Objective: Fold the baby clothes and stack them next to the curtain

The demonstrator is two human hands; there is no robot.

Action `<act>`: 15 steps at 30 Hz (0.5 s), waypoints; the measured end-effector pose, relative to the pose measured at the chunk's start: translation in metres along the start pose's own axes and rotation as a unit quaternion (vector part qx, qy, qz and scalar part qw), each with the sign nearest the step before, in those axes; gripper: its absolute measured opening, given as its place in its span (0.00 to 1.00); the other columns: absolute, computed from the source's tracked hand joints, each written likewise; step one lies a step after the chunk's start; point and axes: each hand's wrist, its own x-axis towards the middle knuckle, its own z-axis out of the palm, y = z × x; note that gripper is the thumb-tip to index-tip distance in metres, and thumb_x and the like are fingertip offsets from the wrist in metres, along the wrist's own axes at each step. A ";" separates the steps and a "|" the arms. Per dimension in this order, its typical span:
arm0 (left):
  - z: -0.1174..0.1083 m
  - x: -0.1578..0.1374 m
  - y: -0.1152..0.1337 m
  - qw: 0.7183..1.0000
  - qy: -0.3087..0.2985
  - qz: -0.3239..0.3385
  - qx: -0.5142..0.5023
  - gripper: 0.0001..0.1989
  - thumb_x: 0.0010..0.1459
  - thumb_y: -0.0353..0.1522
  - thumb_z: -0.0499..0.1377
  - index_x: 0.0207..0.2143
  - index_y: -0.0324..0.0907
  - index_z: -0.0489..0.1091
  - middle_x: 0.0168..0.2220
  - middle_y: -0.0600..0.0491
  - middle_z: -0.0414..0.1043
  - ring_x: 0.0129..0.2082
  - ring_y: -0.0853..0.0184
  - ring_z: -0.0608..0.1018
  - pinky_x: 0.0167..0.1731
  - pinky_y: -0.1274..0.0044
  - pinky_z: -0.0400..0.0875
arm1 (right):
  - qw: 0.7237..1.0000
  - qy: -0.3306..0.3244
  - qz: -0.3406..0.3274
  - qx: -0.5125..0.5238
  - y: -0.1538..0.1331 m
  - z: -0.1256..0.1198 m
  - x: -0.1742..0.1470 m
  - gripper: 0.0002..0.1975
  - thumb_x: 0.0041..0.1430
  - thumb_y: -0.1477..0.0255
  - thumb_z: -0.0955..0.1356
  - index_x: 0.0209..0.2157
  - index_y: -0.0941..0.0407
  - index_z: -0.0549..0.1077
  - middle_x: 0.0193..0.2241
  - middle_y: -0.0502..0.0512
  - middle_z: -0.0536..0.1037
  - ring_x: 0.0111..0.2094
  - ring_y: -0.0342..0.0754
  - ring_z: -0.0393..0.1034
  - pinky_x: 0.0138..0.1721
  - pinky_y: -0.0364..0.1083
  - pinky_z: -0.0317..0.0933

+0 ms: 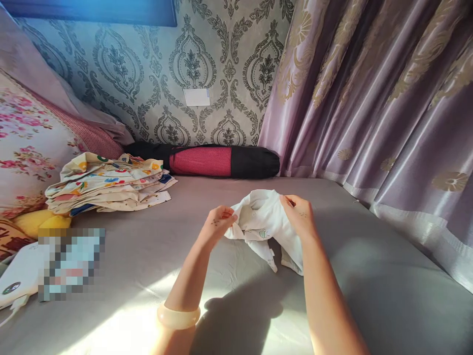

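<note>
1. The white garment (260, 209) is held up over the bed (148, 256), mid-view from where I watch, spread between left hand (220, 220) and right hand (299, 212).
2. Handling, my guess: very light, soft, limp. Cloth looks matte, so I'd not expect it to slip; nothing fragile. It should sag and crease wherever it isn't held.
3. Where I'd take hold: upper edge, one pinch per side, spaced well apart so the middle doesn't bunch. Loose lower parts give poor control.
4. Left hand: fingers curled in, thumb and fingertips closed on the garment's left edge. Only cloth in the gap.
5. Right hand: same sort of pinch, at the upper right edge, a little higher than the left; the rest of the cloth hangs beneath.
6. Lower ends droop close to the bed; I can't tell from this angle whether they touch it.
7. Around: clothes pile (111, 185) well off to the left, roll (201, 161) beyond the garment, curtain (354, 98) on the right.
</note>
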 end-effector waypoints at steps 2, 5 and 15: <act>-0.003 -0.001 0.003 0.997 0.017 -0.032 -0.062 0.15 0.39 0.38 0.67 0.29 0.39 0.70 0.27 0.53 0.72 0.28 0.69 0.74 0.34 0.75 0.69 | 1.000 -0.007 0.004 -0.003 0.000 0.000 0.000 0.19 0.53 0.56 0.65 0.34 0.57 0.79 0.34 0.56 0.81 0.37 0.54 0.73 0.36 0.47 0.61; -0.006 -0.001 0.006 0.989 0.044 -0.061 -0.130 0.16 0.35 0.36 0.69 0.27 0.39 0.69 0.27 0.54 0.72 0.29 0.69 0.74 0.36 0.74 0.70 | 1.000 -0.018 0.004 -0.003 0.000 0.001 -0.001 0.19 0.54 0.56 0.65 0.34 0.56 0.79 0.34 0.56 0.81 0.37 0.54 0.73 0.36 0.47 0.61; -0.015 0.003 0.009 0.978 0.122 -0.028 -0.168 0.14 0.39 0.37 0.65 0.28 0.41 0.68 0.23 0.58 0.66 0.23 0.73 0.68 0.24 0.81 0.61 | 0.994 -0.096 -0.054 0.013 -0.002 0.007 -0.003 0.17 0.55 0.59 0.65 0.35 0.56 0.79 0.34 0.55 0.81 0.36 0.51 0.74 0.37 0.46 0.62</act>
